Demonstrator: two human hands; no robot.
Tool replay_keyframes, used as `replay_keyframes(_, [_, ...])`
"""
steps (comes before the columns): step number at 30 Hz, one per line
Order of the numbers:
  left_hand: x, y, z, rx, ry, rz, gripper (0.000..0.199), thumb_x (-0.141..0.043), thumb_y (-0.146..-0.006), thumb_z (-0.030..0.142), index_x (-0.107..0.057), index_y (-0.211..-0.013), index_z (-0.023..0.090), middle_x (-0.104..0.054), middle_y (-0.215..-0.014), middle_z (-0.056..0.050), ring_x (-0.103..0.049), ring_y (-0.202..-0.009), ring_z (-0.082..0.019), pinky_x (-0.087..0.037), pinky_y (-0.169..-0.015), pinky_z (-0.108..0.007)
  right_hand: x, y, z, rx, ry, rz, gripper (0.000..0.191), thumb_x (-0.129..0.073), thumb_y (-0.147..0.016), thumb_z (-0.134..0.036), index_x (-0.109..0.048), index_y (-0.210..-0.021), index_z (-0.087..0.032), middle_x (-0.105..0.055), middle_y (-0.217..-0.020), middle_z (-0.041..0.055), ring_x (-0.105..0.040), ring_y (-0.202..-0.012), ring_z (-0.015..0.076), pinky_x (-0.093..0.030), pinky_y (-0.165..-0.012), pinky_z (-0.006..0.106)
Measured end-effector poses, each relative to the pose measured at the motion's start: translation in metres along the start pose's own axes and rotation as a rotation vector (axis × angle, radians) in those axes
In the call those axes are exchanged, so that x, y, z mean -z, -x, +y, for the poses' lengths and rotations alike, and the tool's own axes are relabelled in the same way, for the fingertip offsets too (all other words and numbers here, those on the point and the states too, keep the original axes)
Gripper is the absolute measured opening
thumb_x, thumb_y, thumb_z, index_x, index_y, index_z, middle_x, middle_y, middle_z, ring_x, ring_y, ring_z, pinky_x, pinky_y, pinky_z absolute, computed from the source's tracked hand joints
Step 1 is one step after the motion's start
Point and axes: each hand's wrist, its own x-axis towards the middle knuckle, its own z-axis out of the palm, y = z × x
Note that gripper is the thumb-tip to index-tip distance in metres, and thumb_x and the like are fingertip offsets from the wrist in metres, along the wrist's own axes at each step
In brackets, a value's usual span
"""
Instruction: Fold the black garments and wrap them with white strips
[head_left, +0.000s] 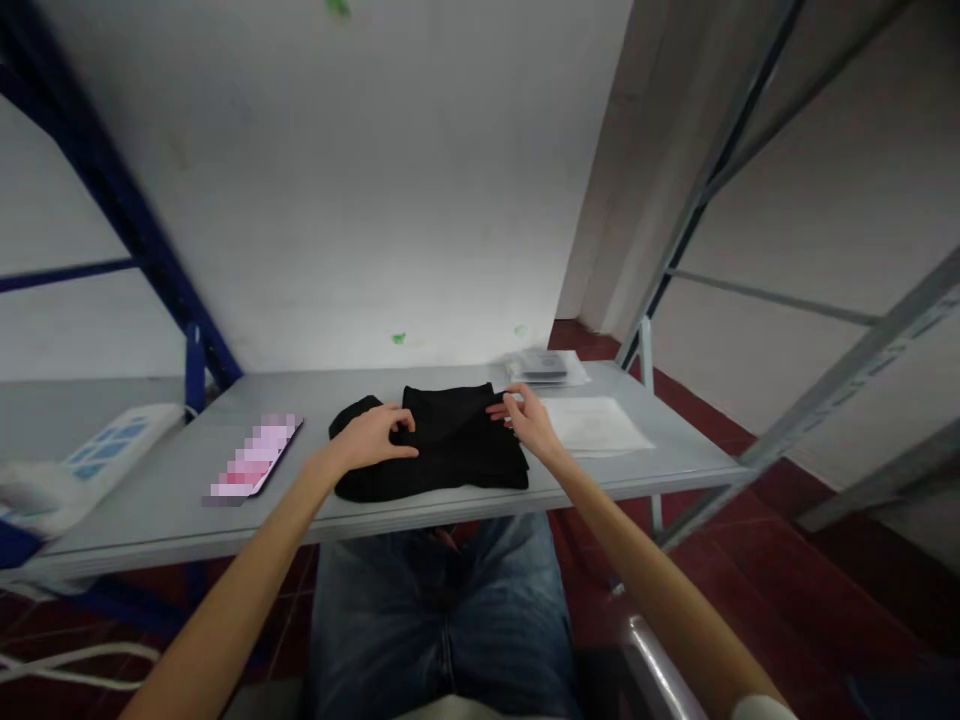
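A folded piece of black cloth (457,465) lies on the grey shelf in front of me; its exact kind is not clear. My left hand (379,437) rests over its left part, with thumb and fingers apart. At the upper right of the cloth, my right hand (527,415) pinches a raised edge between thumb and forefinger, the other fingers stretched out. The lifted layer slopes from that pinch toward the middle. A rounded black end of the cloth shows beyond my left hand.
To the left lies a phone (259,455) with a blurred-out screen, and farther left a white power strip (112,450). White sheets or bags (596,424) lie at right, with a clear packet (547,367) behind them. Metal posts (679,235) flank the grey shelf (682,462).
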Motion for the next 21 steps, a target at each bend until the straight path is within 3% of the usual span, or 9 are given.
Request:
replay_keyframes(4, [-0.003, -0.002, 0.0, 0.022, -0.03, 0.019, 0.017, -0.063, -0.085, 0.038, -0.072, -0.091, 0.025, -0.074, -0.102, -0.005, -0.07, -0.084, -0.021, -0.052, -0.08, -0.033, -0.007, -0.01, 0.0, -0.089, -0.09, -0.022, 0.02, -0.047, -0.103, -0.043, -0.046, -0.11, -0.025, -0.08, -0.088, 0.0028, -0.078, -0.076, 0.0163, -0.053, -0.059, 0.022])
replay_keyframes(7, [-0.002, -0.014, -0.005, 0.102, -0.027, 0.089, 0.014, -0.058, -0.086, 0.031, -0.07, -0.09, 0.024, -0.076, -0.095, -0.004, -0.071, -0.082, -0.022, -0.052, -0.079, -0.032, -0.009, -0.021, -0.004, -0.151, -0.141, -0.034, 0.015, -0.047, -0.104, -0.039, -0.045, -0.111, -0.026, -0.08, -0.092, 0.0029, -0.078, -0.078, 0.0162, -0.055, -0.062, 0.023])
replay_keyframes(11, [-0.005, -0.045, -0.009, 0.306, 0.011, 0.289, 0.012, -0.058, -0.092, 0.028, -0.067, -0.097, 0.022, -0.076, -0.096, -0.004, -0.073, -0.088, -0.022, -0.054, -0.087, -0.032, -0.017, -0.046, -0.01, -0.214, -0.193, 0.01, 0.013, -0.044, -0.105, -0.032, -0.047, -0.116, -0.026, -0.079, -0.107, 0.0055, -0.079, -0.087, 0.0166, -0.06, -0.072, 0.029])
replay_keyframes(14, [-0.019, -0.067, -0.004, 0.472, -0.027, 0.451, 0.024, -0.048, -0.1, 0.026, -0.063, -0.116, 0.018, -0.072, -0.112, -0.013, -0.072, -0.102, -0.026, -0.055, -0.093, -0.039, -0.033, -0.062, -0.011, -0.232, -0.103, 0.137, 0.032, -0.041, -0.103, -0.022, -0.048, -0.134, -0.025, -0.073, -0.128, 0.0106, -0.077, -0.1, 0.0186, -0.062, -0.085, 0.037])
replay_keyframes(17, [-0.04, -0.074, 0.007, 0.531, -0.072, 0.503, 0.035, -0.047, -0.101, 0.025, -0.055, -0.132, 0.012, -0.061, -0.13, -0.025, -0.068, -0.114, -0.033, -0.056, -0.092, -0.045, -0.057, -0.059, -0.011, -0.141, 0.146, 0.265, 0.049, -0.041, -0.097, -0.013, -0.049, -0.145, -0.019, -0.07, -0.135, 0.015, -0.072, -0.115, 0.0216, -0.054, -0.106, 0.044])
replay_keyframes(21, [-0.062, -0.065, 0.017, 0.325, -0.146, 0.44, 0.034, -0.047, -0.099, 0.02, -0.059, -0.131, 0.018, -0.06, -0.139, -0.018, -0.057, -0.133, -0.033, -0.05, -0.108, -0.048, -0.089, -0.031, -0.011, 0.112, 0.457, 0.179, 0.05, -0.038, -0.099, -0.012, -0.058, -0.145, -0.016, -0.065, -0.144, 0.0144, -0.061, -0.133, 0.0227, -0.045, -0.116, 0.04])
